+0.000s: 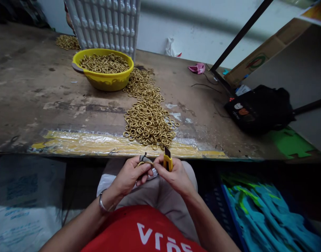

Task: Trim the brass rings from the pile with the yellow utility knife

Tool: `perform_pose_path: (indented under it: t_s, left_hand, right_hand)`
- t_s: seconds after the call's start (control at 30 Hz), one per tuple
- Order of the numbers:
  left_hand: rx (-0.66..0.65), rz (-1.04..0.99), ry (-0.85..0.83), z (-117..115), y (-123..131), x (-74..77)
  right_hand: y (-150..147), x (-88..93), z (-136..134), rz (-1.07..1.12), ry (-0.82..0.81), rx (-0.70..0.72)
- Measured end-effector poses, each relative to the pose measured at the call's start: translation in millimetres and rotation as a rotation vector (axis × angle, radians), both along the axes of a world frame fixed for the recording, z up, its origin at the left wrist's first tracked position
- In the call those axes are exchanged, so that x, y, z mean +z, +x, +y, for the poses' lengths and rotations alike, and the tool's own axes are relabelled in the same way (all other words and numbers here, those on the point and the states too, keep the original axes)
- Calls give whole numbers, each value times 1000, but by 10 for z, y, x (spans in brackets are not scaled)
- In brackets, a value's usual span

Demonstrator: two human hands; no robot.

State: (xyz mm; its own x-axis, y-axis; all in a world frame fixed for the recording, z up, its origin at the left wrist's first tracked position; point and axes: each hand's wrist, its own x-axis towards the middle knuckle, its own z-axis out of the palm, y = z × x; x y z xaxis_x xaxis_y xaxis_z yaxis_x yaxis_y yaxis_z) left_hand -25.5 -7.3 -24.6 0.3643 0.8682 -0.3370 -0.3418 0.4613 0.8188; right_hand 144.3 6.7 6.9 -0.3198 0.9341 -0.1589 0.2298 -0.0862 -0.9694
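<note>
My left hand (pixel 133 172) is closed on brass-coloured rings (pixel 144 163), pinched between thumb and fingers just off the table's front edge. A grey wrapping with a dark tie shows at that hand's fingertip. My right hand (pixel 173 173) grips a yellow utility knife (pixel 168 163), its dark blade end pointing up and away from me. The right thumb and fingertips meet the rings beside the left hand. Just beyond both hands, a pile of brass-coloured rings (pixel 150 120) spreads over the table, reaching back to a yellow basin (pixel 105 80) filled with more such rings.
The worn wooden table (pixel 58 94) has yellow tape (pixel 84 141) along its front edge. A grey ribbed panel (pixel 108 24) stands behind the basin. At right are a black bag (pixel 262 110) and a pink cloth (pixel 197 68). Below right, a blue crate holds turquoise pieces (pixel 273 217).
</note>
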Motion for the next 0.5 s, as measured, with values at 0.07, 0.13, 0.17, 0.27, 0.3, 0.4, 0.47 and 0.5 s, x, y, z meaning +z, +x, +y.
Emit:
perform_pose_path:
  t_s: [0.07,0.13,0.17,0.27,0.3,0.4,0.47,0.5]
  left_hand:
    - [30,15,0,-39,0,-6]
    - [44,43,10,-74,-10,12]
    - [37,45,15,-88,-18,28]
    - [-23,-18,11,-116,-40,78]
    - [-47,-49,-1,-123,-45,88]
    - [-104,-99,-53,-138,-47,99]
    - [-93,-85,-59,-149,-36,99]
    - [-70,-63,-47,-155,-29,100]
  right_hand:
    - [-14,-4,-46,27,0,-17]
    - [-21,-6,-86,40,11,-14]
    - [-19,-4,-101,36,24,-13]
    - [1,15,-127,-8,95,-23]
    - [12,24,-133,-19,124,-22]
    - [47,44,-164,-71,217,-1]
    - [71,36,-203,-171,296,9]
    - [81,24,-227,-246,336,12]
